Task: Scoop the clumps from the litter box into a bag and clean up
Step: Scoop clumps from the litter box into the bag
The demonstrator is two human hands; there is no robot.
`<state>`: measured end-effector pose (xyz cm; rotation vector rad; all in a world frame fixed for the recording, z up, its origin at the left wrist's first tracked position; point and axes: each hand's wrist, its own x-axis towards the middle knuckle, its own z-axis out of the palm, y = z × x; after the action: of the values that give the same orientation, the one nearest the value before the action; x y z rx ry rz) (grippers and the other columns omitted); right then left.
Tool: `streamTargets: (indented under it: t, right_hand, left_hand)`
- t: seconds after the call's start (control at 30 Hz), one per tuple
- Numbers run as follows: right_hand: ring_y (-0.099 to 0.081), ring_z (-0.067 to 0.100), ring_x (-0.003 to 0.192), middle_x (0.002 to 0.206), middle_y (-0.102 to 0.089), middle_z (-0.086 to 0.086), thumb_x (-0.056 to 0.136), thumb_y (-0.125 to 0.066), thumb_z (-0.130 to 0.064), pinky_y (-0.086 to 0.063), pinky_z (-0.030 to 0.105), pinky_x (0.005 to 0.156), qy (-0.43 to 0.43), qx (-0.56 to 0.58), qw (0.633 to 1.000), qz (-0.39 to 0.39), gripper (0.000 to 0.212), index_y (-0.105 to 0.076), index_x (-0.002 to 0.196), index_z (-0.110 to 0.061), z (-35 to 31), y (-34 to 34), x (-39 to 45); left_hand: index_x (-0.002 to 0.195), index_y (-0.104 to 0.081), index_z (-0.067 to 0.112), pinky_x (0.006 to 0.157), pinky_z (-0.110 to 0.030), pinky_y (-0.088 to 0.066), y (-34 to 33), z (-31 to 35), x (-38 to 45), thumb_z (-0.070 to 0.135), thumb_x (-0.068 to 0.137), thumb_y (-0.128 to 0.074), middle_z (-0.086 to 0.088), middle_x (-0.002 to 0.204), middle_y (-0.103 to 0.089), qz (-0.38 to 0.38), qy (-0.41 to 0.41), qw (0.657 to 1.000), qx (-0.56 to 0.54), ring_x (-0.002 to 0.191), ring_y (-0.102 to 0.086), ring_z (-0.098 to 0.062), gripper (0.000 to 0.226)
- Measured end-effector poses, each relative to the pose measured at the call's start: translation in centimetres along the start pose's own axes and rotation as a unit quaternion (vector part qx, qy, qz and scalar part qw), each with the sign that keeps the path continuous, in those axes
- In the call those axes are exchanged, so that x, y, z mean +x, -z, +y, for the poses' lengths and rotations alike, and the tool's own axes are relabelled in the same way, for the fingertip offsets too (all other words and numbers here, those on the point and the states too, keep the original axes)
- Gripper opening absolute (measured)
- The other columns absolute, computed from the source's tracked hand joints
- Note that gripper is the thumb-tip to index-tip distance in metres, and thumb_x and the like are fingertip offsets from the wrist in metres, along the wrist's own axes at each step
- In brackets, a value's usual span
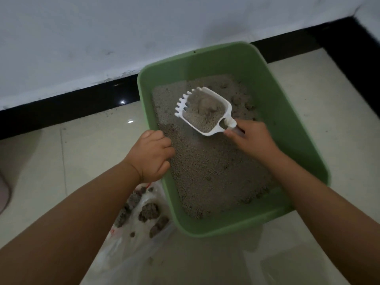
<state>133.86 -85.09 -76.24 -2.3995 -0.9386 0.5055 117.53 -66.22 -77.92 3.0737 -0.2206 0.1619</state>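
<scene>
Right hand [251,138] grip closed round handle of white slotted plastic scoop [203,112], clump plus loose litter aboard, over far end of green plastic litter box [287,112]. Left hand [151,156] grips box's left rim. Sift gently, keep level, then carry to clear plastic bag [133,227] on floor by box's near-left corner.

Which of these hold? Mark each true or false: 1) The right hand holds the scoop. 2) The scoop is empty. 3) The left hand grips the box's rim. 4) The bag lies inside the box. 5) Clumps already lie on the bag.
1) True: the right hand holds the white scoop by its handle.
2) False: the scoop carries litter and a clump.
3) True: the left hand grips the rim of the green litter box.
4) False: the plastic bag lies on the floor beside the box's near corner.
5) True: several dark clumps rest on the bag.
</scene>
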Motion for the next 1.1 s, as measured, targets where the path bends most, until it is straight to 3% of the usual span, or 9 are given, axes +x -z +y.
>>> streamTargets:
  t: [0.07, 0.13, 0.27, 0.4, 0.5, 0.57, 0.67, 0.93, 1.1]
  right_hand:
    - [-0.039, 0.012, 0.057, 0.057, -0.041, -0.004, 0.09, -0.057, -0.019, -0.027, 0.023, 0.051, -0.017, 0.026, 1.0, 0.002, 0.018, -0.054, 0.073, -0.016, -0.1, 0.1, -0.9]
    - [-0.043, 0.016, 0.065, 0.061, -0.045, 0.0, 0.09, -0.056, -0.02, -0.027, 0.025, 0.053, -0.033, 0.026, 0.999, -0.003, 0.012, -0.061, 0.083, -0.011, -0.1, 0.0, -1.5]
    - [-0.032, 0.009, 0.051, 0.053, -0.035, -0.005, 0.091, -0.056, -0.022, -0.023, 0.021, 0.047, -0.059, 0.054, 0.996, -0.036, 0.037, -0.041, 0.056, -0.02, -0.2, -0.3, -2.8]
    - [-0.033, 0.003, 0.052, 0.055, -0.037, -0.008, 0.091, -0.055, -0.022, -0.024, 0.017, 0.047, -0.061, 0.033, 0.998, -0.009, 0.037, -0.04, 0.058, -0.025, -0.5, 1.0, -3.6]
    - [-0.045, 0.013, 0.062, 0.066, -0.053, 0.005, 0.09, -0.056, -0.021, -0.031, 0.021, 0.052, -0.041, 0.055, 0.997, 0.025, 0.013, -0.063, 0.086, -0.011, -0.4, 2.2, -4.5]
    - [-0.049, 0.017, 0.072, 0.078, -0.06, 0.014, 0.09, -0.057, -0.022, -0.033, 0.024, 0.059, -0.033, 0.027, 0.998, 0.042, 0.026, -0.064, 0.101, 0.0, -0.2, 2.3, -4.9]
    - [-0.041, 0.013, 0.059, 0.062, -0.05, 0.001, 0.09, -0.056, -0.022, -0.032, 0.017, 0.051, -0.056, 0.053, 0.995, 0.056, 0.025, -0.064, 0.102, -0.002, 0.1, 2.3, -5.7]
    - [-0.047, 0.016, 0.075, 0.073, -0.053, 0.005, 0.09, -0.056, -0.022, -0.024, 0.026, 0.049, -0.085, 0.012, 0.996, 0.038, 0.027, -0.064, 0.106, -0.002, 0.1, 2.5, -7.7]
    - [-0.047, 0.018, 0.073, 0.076, -0.056, 0.015, 0.089, -0.058, -0.02, -0.026, 0.025, 0.058, -0.068, 0.021, 0.997, 0.035, 0.028, -0.065, 0.104, 0.003, -0.9, 1.5, -8.2]
  left_hand:
    - [0.053, -0.059, 0.009, 0.061, -0.03, -0.021, 0.1, 0.1, -0.1, 0.026, 0.066, -0.034, -0.006, 0.053, -0.05, -0.004, 0.011, 1.0, 0.015, 0.058, -0.044, -0.023, 0.033]
    - [0.054, -0.059, 0.008, 0.062, -0.031, -0.022, 0.0, 0.4, -0.2, 0.025, 0.067, -0.034, -0.008, 0.054, -0.051, 0.008, 0.023, 1.0, 0.01, 0.064, -0.036, -0.02, 0.033]
    - [0.056, -0.057, 0.004, 0.065, -0.032, -0.024, -0.1, 0.8, -0.5, 0.022, 0.067, -0.034, -0.011, 0.056, -0.051, 0.037, 0.058, 0.997, -0.02, 0.067, -0.033, -0.021, 0.032]
    - [0.053, -0.057, 0.005, 0.07, -0.03, -0.036, -0.1, 1.6, -0.9, 0.02, 0.068, -0.035, -0.011, 0.056, -0.051, 0.051, 0.105, 0.992, -0.042, 0.067, -0.041, -0.023, 0.031]
    - [0.05, -0.058, 0.007, 0.073, -0.045, -0.049, 0.0, 3.3, -1.6, 0.022, 0.068, -0.036, -0.009, 0.058, -0.052, 0.05, 0.123, 0.989, -0.065, 0.06, -0.052, -0.026, 0.031]
    - [0.05, -0.057, 0.008, 0.076, -0.051, -0.047, -0.3, 4.9, -2.6, 0.022, 0.066, -0.036, -0.008, 0.059, -0.053, 0.057, 0.118, 0.989, -0.074, 0.064, -0.048, -0.024, 0.03]
    - [0.051, -0.056, 0.009, 0.093, -0.04, -0.037, -0.7, 6.8, -4.1, 0.02, 0.066, -0.036, -0.007, 0.057, -0.051, 0.082, 0.09, 0.989, -0.088, 0.068, -0.036, -0.017, 0.028]
    - [0.051, -0.055, 0.007, 0.084, -0.034, -0.029, -0.9, 7.8, -4.7, 0.021, 0.068, -0.037, -0.009, 0.055, -0.05, 0.075, 0.075, 0.99, -0.096, 0.067, -0.029, -0.018, 0.028]
    - [0.079, -0.059, 0.003, 0.08, -0.029, -0.029, 1.4, 7.8, -6.1, 0.014, 0.076, -0.038, -0.019, 0.09, -0.063, 0.095, 0.111, 0.979, -0.142, 0.089, -0.038, -0.022, 0.024]
